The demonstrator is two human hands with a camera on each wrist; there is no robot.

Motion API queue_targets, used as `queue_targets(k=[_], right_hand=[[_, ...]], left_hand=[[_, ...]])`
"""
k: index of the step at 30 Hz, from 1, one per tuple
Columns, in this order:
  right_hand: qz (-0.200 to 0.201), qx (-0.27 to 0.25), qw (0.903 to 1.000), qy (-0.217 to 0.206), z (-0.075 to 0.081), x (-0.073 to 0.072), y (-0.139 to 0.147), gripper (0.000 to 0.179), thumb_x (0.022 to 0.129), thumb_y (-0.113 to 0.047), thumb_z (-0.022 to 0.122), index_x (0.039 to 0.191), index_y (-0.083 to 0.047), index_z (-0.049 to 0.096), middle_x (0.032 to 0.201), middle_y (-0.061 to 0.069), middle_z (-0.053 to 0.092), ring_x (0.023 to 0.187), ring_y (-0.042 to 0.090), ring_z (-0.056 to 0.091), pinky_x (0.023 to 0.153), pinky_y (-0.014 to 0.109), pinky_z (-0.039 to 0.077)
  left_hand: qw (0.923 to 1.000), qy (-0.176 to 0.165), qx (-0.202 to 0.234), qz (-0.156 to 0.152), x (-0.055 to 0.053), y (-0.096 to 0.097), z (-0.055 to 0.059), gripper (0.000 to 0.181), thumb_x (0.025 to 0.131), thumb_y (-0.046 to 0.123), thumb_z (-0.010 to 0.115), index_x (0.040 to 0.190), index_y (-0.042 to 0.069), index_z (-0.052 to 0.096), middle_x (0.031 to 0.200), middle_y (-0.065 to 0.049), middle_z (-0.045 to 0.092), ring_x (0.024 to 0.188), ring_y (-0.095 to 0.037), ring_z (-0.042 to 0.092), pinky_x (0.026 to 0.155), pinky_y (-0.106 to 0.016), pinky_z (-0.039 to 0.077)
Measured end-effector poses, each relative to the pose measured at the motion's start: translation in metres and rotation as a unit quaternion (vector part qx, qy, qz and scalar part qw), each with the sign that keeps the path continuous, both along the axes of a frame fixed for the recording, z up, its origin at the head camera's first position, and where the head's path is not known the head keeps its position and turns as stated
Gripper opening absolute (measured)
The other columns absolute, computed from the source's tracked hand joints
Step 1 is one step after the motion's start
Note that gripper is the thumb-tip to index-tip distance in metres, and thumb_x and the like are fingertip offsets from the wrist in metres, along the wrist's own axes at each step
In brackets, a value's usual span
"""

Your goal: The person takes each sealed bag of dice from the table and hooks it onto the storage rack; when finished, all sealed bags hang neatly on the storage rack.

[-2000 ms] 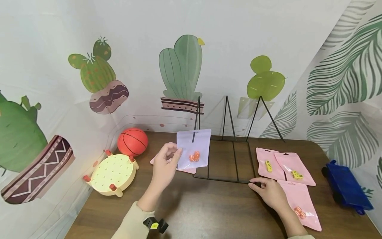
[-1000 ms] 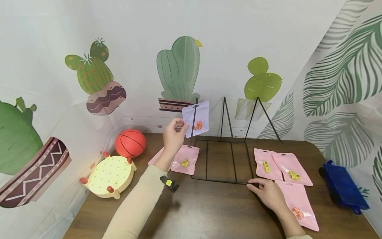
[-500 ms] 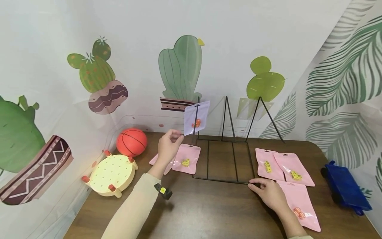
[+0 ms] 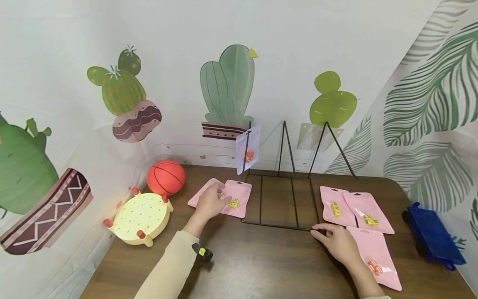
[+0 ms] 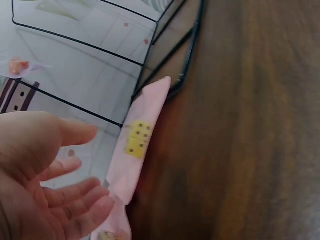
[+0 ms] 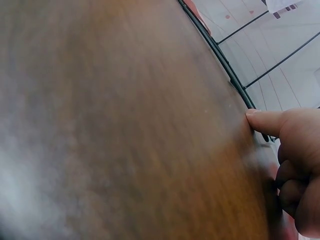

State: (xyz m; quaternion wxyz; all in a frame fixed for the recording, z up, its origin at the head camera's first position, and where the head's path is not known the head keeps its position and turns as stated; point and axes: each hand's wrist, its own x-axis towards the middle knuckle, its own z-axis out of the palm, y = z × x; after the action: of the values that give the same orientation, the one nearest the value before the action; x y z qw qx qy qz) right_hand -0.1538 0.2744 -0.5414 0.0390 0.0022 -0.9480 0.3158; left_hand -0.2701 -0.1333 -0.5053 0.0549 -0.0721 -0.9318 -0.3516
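A purple zip bag point(image 4: 248, 149) with orange dice hangs on the left prong of a black wire rack point(image 4: 295, 203). My left hand point(image 4: 211, 202) is apart from it, fingers spread and loosely bent, over two pink zip bags lying left of the rack. One of those, a pink bag point(image 4: 242, 192) with yellow dice, also shows in the left wrist view. At the rack's front right corner, my right hand point(image 4: 336, 241) pinches the wire between thumb and fingers. The right wrist view shows the thumb on the rack's wire point(image 6: 222, 57), with the other fingers curled.
On the right lie several pink bags: two with yellow dice point(image 4: 336, 209) and one with orange dice point(image 4: 375, 265). A blue toy cart point(image 4: 433, 236) stands at the far right. At left are a red toy basketball point(image 4: 166, 177) and an upturned yellow stool-like toy point(image 4: 141, 218).
My left hand raised the purple bag onto the left prong, let go of it, and came down leftward to the pink bags. The right hand stays at the rack's corner.
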Motion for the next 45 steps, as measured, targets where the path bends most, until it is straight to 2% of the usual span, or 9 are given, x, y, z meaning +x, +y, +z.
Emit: queue_targets(k=[2, 5, 10, 17, 22, 27, 30, 37, 45], right_hand=[[-0.002, 0.001, 1.0000, -0.001, 0.000, 0.000, 0.000, 0.022, 0.092, -0.041, 0.080, 0.105, -0.023, 0.081, 0.056, -0.010, 0.037, 0.055, 0.008, 0.033, 0.051, 0.030, 0.028], [-0.004, 0.000, 1.0000, -0.003, -0.001, 0.000, 0.000, 0.022, 0.092, -0.041, 0.080, 0.105, -0.024, 0.081, 0.058, -0.009, 0.044, 0.059, 0.010, 0.040, 0.053, 0.031, 0.031], [-0.004, 0.000, 1.0000, -0.001, -0.001, 0.000, -0.001, 0.022, 0.092, -0.041, 0.080, 0.105, -0.024, 0.081, 0.057, -0.010, 0.037, 0.057, 0.009, 0.036, 0.052, 0.031, 0.028], [-0.005, -0.001, 1.0000, -0.003, 0.000, 0.001, -0.001, 0.023, 0.092, -0.042, 0.079, 0.105, -0.024, 0.081, 0.057, -0.011, 0.034, 0.057, 0.009, 0.034, 0.052, 0.031, 0.027], [-0.004, 0.001, 1.0000, 0.000, -0.001, 0.000, 0.000, 0.023, 0.092, -0.042, 0.079, 0.105, -0.024, 0.081, 0.058, -0.009, 0.040, 0.059, 0.010, 0.038, 0.053, 0.031, 0.029], [-0.004, 0.002, 1.0000, -0.004, -0.002, -0.001, 0.000, 0.024, 0.092, -0.044, 0.079, 0.106, -0.024, 0.081, 0.060, -0.008, 0.045, 0.062, 0.011, 0.042, 0.055, 0.032, 0.032], [-0.006, 0.000, 1.0000, -0.006, -0.002, -0.001, 0.000, 0.024, 0.092, -0.044, 0.079, 0.106, -0.024, 0.081, 0.059, -0.008, 0.045, 0.061, 0.011, 0.042, 0.054, 0.032, 0.031], [-0.005, 0.000, 1.0000, -0.002, -0.004, 0.000, 0.000, 0.024, 0.092, -0.044, 0.079, 0.106, -0.024, 0.081, 0.057, -0.010, 0.036, 0.057, 0.009, 0.035, 0.052, 0.031, 0.027], [-0.006, 0.000, 1.0000, -0.001, -0.002, 0.000, 0.000, 0.022, 0.092, -0.042, 0.080, 0.105, -0.024, 0.081, 0.059, -0.009, 0.042, 0.060, 0.010, 0.040, 0.054, 0.032, 0.030]], left_hand=[[0.9997, -0.003, -0.023, 0.002, 0.001, 0.001, -0.004, 0.049, 0.088, 0.029, 0.082, 0.126, 0.002, 0.065, 0.103, -0.013, 0.069, 0.095, -0.029, 0.067, 0.082, -0.049, 0.051], [0.9981, -0.015, -0.054, 0.023, 0.002, 0.003, -0.009, 0.054, 0.088, 0.033, 0.081, 0.130, 0.004, 0.063, 0.108, -0.014, 0.068, 0.097, -0.033, 0.066, 0.084, -0.051, 0.051], [0.9949, -0.026, -0.085, 0.049, 0.002, 0.004, -0.012, 0.057, 0.088, 0.038, 0.081, 0.132, 0.005, 0.063, 0.120, -0.015, 0.067, 0.107, -0.039, 0.066, 0.088, -0.054, 0.051], [0.9940, -0.031, -0.093, 0.050, 0.000, 0.008, -0.007, 0.058, 0.087, 0.037, 0.082, 0.132, 0.004, 0.064, 0.123, -0.014, 0.070, 0.112, -0.039, 0.065, 0.091, -0.054, 0.050], [0.9954, -0.034, -0.075, 0.049, 0.000, 0.009, -0.003, 0.059, 0.084, 0.033, 0.085, 0.130, 0.003, 0.065, 0.114, -0.014, 0.071, 0.104, -0.038, 0.067, 0.085, -0.055, 0.051], [0.9970, -0.037, -0.058, 0.034, -0.002, 0.009, -0.002, 0.055, 0.082, 0.027, 0.086, 0.124, -0.002, 0.067, 0.093, -0.010, 0.068, 0.089, -0.033, 0.064, 0.079, -0.051, 0.050], [0.9977, -0.044, -0.044, 0.025, -0.003, 0.008, -0.003, 0.045, 0.081, 0.021, 0.084, 0.117, -0.002, 0.071, 0.087, -0.008, 0.067, 0.085, -0.029, 0.063, 0.079, -0.048, 0.050], [0.9981, -0.052, -0.032, -0.008, -0.001, 0.008, -0.004, 0.018, 0.079, 0.008, 0.076, 0.096, 0.005, 0.081, 0.076, 0.000, 0.068, 0.073, -0.020, 0.058, 0.067, -0.036, 0.047], [0.9966, -0.059, -0.035, -0.046, 0.005, 0.009, 0.002, 0.007, 0.089, 0.013, 0.077, 0.094, 0.009, 0.080, 0.082, 0.002, 0.068, 0.078, -0.016, 0.059, 0.074, -0.036, 0.048]])
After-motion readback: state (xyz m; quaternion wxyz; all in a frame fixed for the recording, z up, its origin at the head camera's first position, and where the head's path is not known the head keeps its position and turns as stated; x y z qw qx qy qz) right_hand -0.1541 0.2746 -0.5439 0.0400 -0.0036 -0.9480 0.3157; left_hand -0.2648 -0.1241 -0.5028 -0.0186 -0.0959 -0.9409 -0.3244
